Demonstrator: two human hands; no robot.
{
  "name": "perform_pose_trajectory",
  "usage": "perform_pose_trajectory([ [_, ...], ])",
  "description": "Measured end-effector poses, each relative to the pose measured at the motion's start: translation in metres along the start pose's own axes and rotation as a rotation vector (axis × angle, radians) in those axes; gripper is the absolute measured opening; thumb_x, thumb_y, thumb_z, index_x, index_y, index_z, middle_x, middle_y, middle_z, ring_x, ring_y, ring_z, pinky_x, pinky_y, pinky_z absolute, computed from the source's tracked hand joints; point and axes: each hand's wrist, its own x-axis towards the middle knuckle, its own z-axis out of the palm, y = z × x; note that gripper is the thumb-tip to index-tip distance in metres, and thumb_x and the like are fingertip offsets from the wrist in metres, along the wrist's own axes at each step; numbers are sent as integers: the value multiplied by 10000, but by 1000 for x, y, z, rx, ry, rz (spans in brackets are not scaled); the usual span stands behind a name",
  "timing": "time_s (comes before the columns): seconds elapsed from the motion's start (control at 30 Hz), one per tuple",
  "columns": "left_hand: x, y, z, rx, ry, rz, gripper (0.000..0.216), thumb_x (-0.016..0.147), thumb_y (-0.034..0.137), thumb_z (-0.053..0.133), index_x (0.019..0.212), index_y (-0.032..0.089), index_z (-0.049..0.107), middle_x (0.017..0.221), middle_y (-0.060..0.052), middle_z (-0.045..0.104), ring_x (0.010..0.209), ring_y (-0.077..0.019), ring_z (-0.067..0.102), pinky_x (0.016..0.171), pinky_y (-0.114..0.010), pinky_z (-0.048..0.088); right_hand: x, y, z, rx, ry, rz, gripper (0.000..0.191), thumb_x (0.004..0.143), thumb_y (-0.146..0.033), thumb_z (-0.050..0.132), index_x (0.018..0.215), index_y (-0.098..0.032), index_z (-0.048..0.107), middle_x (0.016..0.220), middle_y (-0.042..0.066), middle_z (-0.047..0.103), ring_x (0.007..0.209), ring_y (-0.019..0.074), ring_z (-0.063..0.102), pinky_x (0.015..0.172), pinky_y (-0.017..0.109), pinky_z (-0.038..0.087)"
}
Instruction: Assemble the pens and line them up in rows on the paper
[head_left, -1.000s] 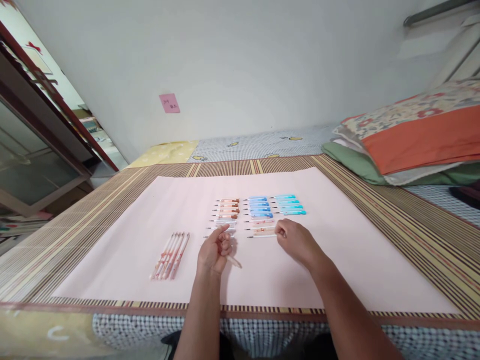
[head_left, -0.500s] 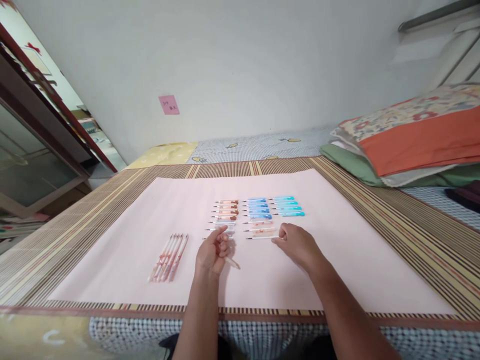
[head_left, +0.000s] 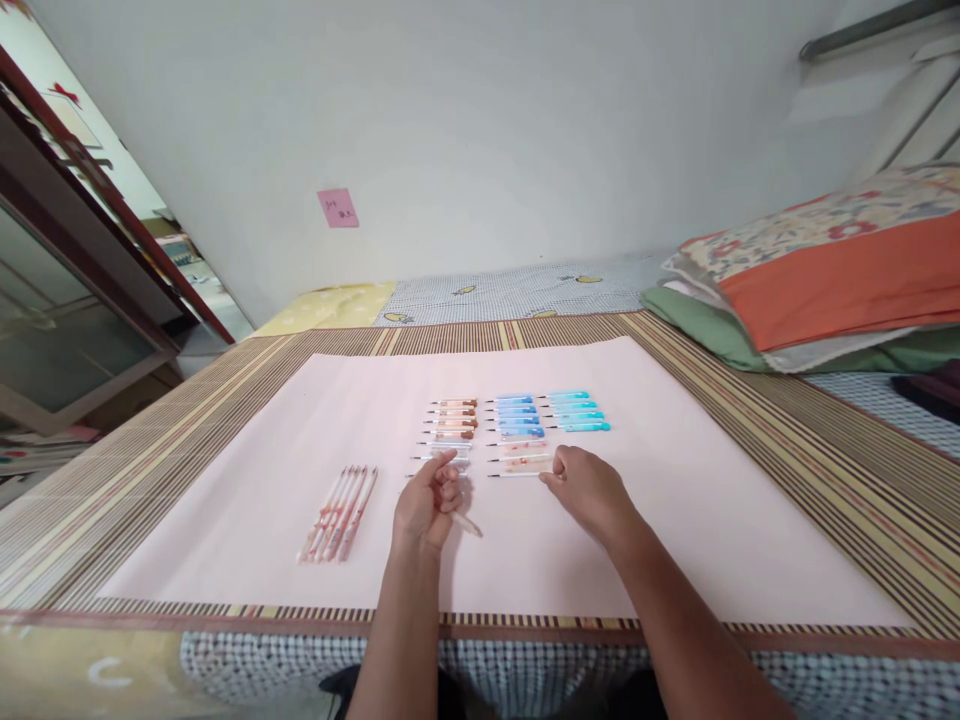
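Note:
My left hand (head_left: 431, 498) is closed with a pale pen (head_left: 466, 523) in it; one end of the pen sticks out below the fingers. The hand hovers over the lower end of a column of clear-and-white pens (head_left: 448, 446), hiding part of them. My right hand (head_left: 583, 482) pinches the right end of a white pen (head_left: 514, 476), whose dark tip points left. This pen lies lowest in the middle column, just below pens with reddish-patterned barrels (head_left: 527, 460). Above are rows of brown pens (head_left: 457, 422), blue pens (head_left: 517, 421) and turquoise pens (head_left: 581, 415).
A bundle of pink-patterned pens (head_left: 337, 515) lies side by side at the left on a large pale pink sheet (head_left: 225, 520). Under the sheet is a striped mat (head_left: 187, 430). Folded bedding (head_left: 840, 280) is piled at the right; a wall (head_left: 510, 150) stands behind.
My right hand has shifted slightly left, and the white pen it pinches has moved left with it. The left hand stays nearly still with its pen.

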Motion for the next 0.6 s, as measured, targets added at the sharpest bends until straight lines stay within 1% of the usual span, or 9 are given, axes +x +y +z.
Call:
perform_pose_trajectory([
  [0.23, 1, 0, 1, 24, 12, 3, 119, 776, 171, 697, 841, 72, 691, 541, 17, 550, 398, -34, 323, 343, -143, 198, -4, -3, -3, -17, -19, 3, 169, 884, -277, 608, 752, -214, 523, 811, 19, 638, 669, 156, 534, 598, 276, 295],
  [0.33, 0, 0, 1, 26, 11, 2, 116, 760, 170, 715, 828, 80, 690, 546, 17, 550, 401, -34, 319, 346, -143, 193, -2, 2, -4, 16, -17, 18, 109, 866, -295, 629, 837, -211, 566, 890, 41, 663, 721, 177, 580, 618, 283, 333],
  [0.4, 0, 1, 1, 14, 11, 3, 112, 764, 166, 711, 831, 78, 692, 551, 18, 548, 403, -34, 320, 347, -142, 196, 0, 8, -4, 68, 30, 3, 122, 853, -294, 638, 922, -206, 591, 981, 63, 671, 816, 200, 623, 662, 288, 378],
  [0.5, -1, 3, 1, -30, 3, -11, 101, 782, 149, 692, 836, 65, 695, 554, 20, 539, 401, -29, 309, 344, -138, 193, 4, 14, -4, 176, 139, -69, 186, 825, -253, 637, 1004, -207, 611, 1086, 79, 665, 957, 220, 637, 746, 295, 426],
  [0.53, -1, 4, 1, -55, -8, -21, 103, 792, 148, 682, 840, 57, 697, 555, 22, 533, 398, -26, 301, 343, -137, 190, 5, 15, -3, 217, 171, -90, 201, 818, -241, 631, 1016, -209, 617, 1096, 77, 664, 964, 218, 634, 760, 296, 432],
  [0.6, -1, 4, 2, -116, -44, -32, 129, 827, 160, 656, 856, 43, 701, 558, 23, 522, 392, -24, 288, 340, -136, 187, 5, 12, -2, 316, 216, -106, 197, 818, -244, 612, 1011, -211, 630, 1051, 62, 674, 894, 203, 626, 750, 298, 439],
])
